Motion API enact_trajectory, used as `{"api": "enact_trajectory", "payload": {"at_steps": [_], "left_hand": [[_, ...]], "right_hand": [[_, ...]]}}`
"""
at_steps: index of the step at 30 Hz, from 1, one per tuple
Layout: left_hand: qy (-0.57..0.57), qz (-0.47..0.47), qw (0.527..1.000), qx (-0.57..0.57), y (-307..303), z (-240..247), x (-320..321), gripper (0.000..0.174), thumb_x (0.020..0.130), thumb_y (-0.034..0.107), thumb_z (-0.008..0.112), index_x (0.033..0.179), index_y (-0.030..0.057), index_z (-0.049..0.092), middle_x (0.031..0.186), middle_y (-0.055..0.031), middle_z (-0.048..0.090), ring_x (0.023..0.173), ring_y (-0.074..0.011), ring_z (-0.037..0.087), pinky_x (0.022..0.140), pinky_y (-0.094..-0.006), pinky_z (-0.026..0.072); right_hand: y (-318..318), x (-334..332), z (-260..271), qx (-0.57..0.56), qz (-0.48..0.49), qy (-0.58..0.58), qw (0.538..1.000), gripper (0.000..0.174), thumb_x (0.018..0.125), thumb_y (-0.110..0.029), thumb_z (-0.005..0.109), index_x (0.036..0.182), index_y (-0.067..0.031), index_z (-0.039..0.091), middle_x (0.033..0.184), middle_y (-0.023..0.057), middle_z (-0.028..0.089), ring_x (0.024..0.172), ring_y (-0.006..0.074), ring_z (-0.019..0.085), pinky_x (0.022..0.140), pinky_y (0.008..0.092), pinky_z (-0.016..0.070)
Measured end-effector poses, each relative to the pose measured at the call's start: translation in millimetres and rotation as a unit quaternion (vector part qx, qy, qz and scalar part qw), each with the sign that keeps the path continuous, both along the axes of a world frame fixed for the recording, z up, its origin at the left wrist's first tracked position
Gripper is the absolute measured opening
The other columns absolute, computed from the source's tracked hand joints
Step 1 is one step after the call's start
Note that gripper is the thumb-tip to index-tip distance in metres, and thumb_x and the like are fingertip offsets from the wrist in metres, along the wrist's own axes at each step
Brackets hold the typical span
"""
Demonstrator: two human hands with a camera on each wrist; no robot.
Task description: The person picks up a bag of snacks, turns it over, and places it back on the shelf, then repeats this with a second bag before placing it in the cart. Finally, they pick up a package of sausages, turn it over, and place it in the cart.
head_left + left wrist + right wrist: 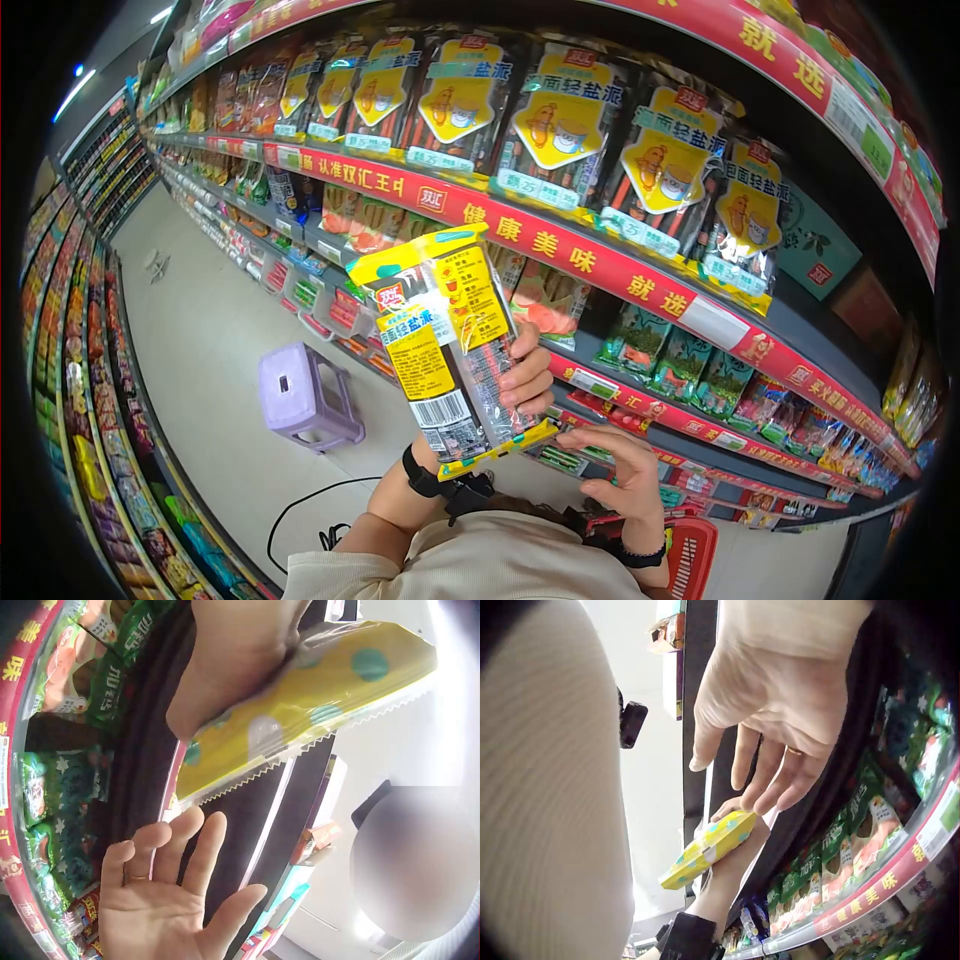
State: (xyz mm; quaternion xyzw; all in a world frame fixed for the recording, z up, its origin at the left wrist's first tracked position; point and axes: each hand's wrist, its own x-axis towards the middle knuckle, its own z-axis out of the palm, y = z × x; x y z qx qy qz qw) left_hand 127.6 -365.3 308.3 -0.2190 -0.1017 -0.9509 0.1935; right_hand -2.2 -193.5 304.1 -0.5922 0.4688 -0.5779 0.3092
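My left hand (pixel 527 375) grips a yellow-and-clear pack of sausages (pixel 465 385) from behind, its fingers curled over the right edge. The pack's printed side and barcode face up towards the head camera. In the left wrist view the left hand (pixel 236 664) is behind the pack's yellow end with green dots (pixel 315 712). My right hand (pixel 628 470) is held beside the pack's lower end, fingers spread and loosely bent, with nothing in it. In the right wrist view this right hand (pixel 780 712) wears a ring, and the pack (pixel 712 851) appears beyond its fingertips.
Shelves with red price strips (pixel 590 260) curve along the right, holding a row of similar sausage packs (pixel 560 120) and green snack bags (pixel 640 345) below. A purple stool (pixel 290 385) stands on the floor at left. A red basket (pixel 690 555) is beside the body.
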Motion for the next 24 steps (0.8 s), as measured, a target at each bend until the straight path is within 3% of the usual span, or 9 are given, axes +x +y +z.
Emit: {"api": "enact_trajectory", "payload": {"at_steps": [2,4,17,24], "left_hand": [[0.007,-0.013,1.000,-0.005,1.1,-3.1,-0.8,0.037,0.085,0.041,0.058,0.087,0.0091,0.039,0.066,0.0010,0.041,0.056,-0.0100,0.042,0.060,-0.0268,0.0380],[0.007,-0.021,1.000,-0.013,0.4,-7.6,-2.1,0.035,0.086,0.040,0.058,0.087,0.0100,0.040,0.066,0.0016,0.043,0.056,-0.0096,0.043,0.060,-0.0266,0.0377],[-0.044,-0.028,0.998,-0.041,2.8,-1.6,-7.4,0.033,0.087,0.038,0.056,0.084,0.0097,0.039,0.064,0.0017,0.040,0.054,-0.0095,0.042,0.058,-0.0256,0.0372],[-0.090,-0.014,0.995,-0.044,6.9,-6.8,-10.8,0.034,0.086,0.039,0.056,0.083,0.0087,0.040,0.064,0.0006,0.040,0.054,-0.0100,0.041,0.057,-0.0252,0.0370]], "right_hand": [[-0.5,-1.8,-0.7,0.006,0.002,-0.001,1.000,0.051,0.076,-0.024,0.075,0.114,0.0054,0.058,0.104,0.0183,0.065,0.096,0.0265,0.063,0.085,0.0373,0.0487],[-1.8,-4.2,-1.7,0.019,0.015,-0.016,1.000,0.045,0.072,-0.007,0.073,0.113,0.0044,0.059,0.106,0.0155,0.065,0.097,0.0240,0.062,0.086,0.0347,0.0479],[-4.7,-6.7,-4.4,0.012,-0.002,-0.003,1.000,0.040,0.076,-0.007,0.070,0.112,0.0040,0.059,0.100,0.0140,0.067,0.094,0.0230,0.064,0.086,0.0345,0.0476],[-4.8,-4.0,-6.2,0.075,-0.001,-0.033,0.997,0.037,0.079,-0.003,0.067,0.114,0.0017,0.059,0.101,0.0117,0.067,0.096,0.0194,0.062,0.086,0.0328,0.0468]]}}
